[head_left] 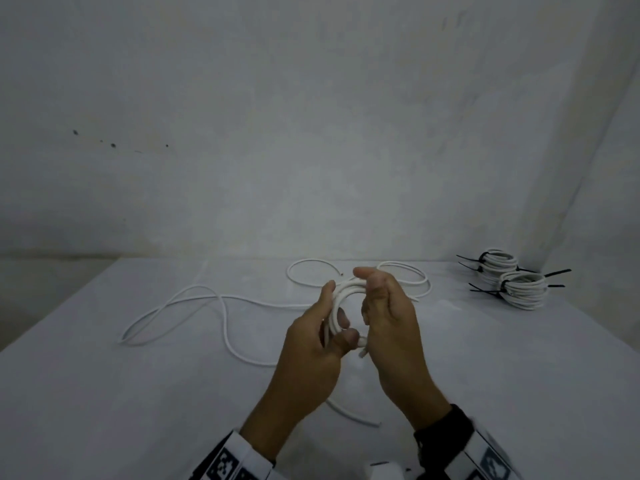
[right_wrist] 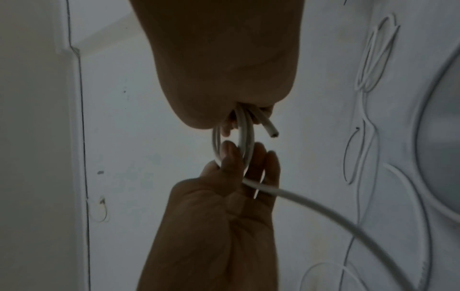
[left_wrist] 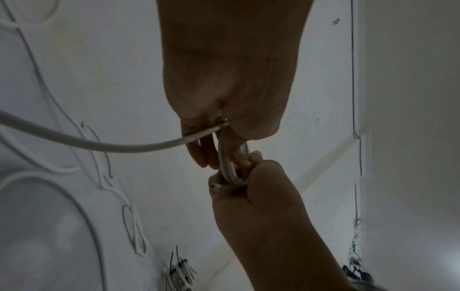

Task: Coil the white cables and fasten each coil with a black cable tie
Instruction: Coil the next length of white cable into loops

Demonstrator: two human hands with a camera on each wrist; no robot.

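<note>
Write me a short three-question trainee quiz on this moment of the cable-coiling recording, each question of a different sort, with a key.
1. True or false: the finished coils at the far right of the table already carry black cable ties.
2. What is wound between the left hand and the right hand? A) a black tie B) a partly wound white coil C) nothing
3. Fill in: the rest of the white cable lies loose on the ____.

Key: 1 true; 2 B; 3 table.
</note>
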